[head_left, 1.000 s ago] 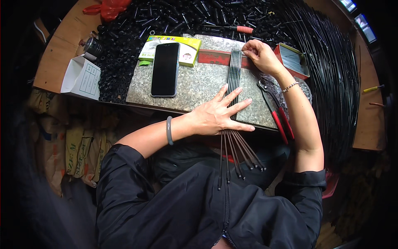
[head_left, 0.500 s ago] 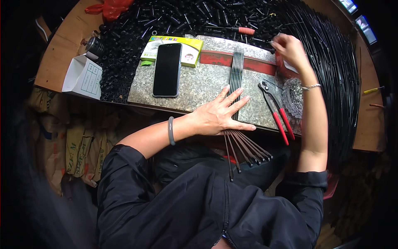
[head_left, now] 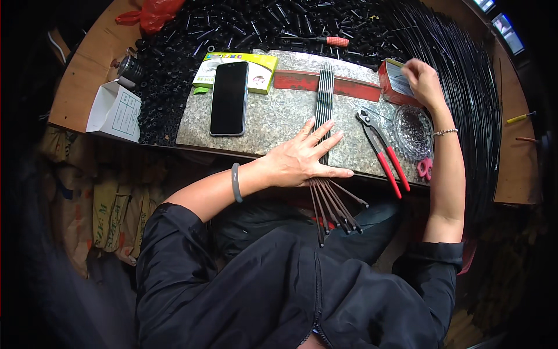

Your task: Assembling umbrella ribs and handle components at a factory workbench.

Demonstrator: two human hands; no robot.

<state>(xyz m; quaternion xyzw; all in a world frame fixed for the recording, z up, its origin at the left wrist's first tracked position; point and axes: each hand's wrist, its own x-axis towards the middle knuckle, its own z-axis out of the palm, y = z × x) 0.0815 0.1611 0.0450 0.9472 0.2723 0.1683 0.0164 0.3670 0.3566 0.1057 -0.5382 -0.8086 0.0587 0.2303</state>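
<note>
Black rods (head_left: 323, 110) lie bunched on the stone slab (head_left: 273, 116), pinned by your flat, spread left hand (head_left: 302, 160). Thin, probably springy; grip mid-bundle. Your right hand (head_left: 421, 81) curls at the red box (head_left: 395, 78).

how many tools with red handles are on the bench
2. Pliers lie on the stone slab, right of the left hand pressing the rods. A screwdriver lies at the far edge among black parts. More may be hidden in the piles.
</note>
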